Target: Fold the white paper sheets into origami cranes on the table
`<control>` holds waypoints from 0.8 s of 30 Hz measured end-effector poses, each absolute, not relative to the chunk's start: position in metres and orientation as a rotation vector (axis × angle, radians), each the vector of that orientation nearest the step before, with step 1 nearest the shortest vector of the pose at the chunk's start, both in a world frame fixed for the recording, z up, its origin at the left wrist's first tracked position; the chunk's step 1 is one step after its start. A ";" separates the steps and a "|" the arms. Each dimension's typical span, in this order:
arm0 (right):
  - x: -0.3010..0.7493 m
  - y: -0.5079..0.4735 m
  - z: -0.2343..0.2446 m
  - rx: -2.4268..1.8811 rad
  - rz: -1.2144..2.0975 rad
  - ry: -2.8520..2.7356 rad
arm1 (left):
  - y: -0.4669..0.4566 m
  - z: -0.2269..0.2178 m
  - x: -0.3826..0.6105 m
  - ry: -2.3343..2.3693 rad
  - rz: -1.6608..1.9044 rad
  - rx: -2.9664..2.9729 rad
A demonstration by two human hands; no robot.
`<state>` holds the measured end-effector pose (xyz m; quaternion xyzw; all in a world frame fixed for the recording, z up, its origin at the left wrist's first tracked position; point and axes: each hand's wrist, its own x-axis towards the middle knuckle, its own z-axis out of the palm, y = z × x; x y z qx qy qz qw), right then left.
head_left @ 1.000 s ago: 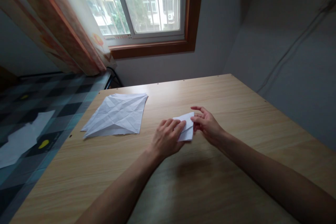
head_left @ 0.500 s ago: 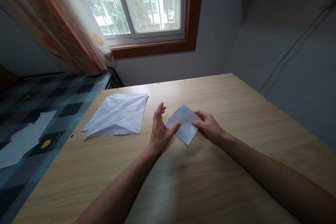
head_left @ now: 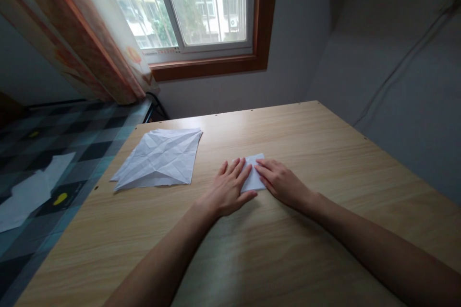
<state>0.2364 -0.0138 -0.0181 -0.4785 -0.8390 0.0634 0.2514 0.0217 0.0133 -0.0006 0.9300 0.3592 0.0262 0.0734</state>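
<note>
A small folded square of white paper [head_left: 253,181] lies flat on the wooden table [head_left: 309,259], partly covered by my hands. Across its left side rests my left hand [head_left: 228,191], palm down with the fingers spread and the thumb along the near edge. My right hand [head_left: 284,180] is on the right side of the paper, fingers stretched out and their tips on its surface. Neither hand is wrapped round anything. The paper's left and right edges are hidden under the fingers.
Creased white paper sheets [head_left: 162,158] lie in a stack at the table's far left. Beyond the left edge, more white paper [head_left: 32,194] rests on a checked cloth [head_left: 21,153]. A wall [head_left: 406,105] stands to the right and a window [head_left: 209,5] behind.
The paper has gone from held up at an angle, corner toward me, to lying flat and square. My left hand has come down flat onto it, and my right-hand fingers have moved on top.
</note>
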 end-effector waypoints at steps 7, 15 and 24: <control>0.251 -0.024 -0.018 -1.275 0.235 -2.330 | 0.014 -0.001 0.020 1.183 0.137 2.785; 0.254 -0.026 -0.011 -1.212 -0.004 -2.395 | 0.016 0.000 0.016 1.163 0.244 2.762; 0.252 -0.026 -0.015 -1.238 0.075 -2.307 | 0.015 0.006 0.014 0.969 0.520 2.790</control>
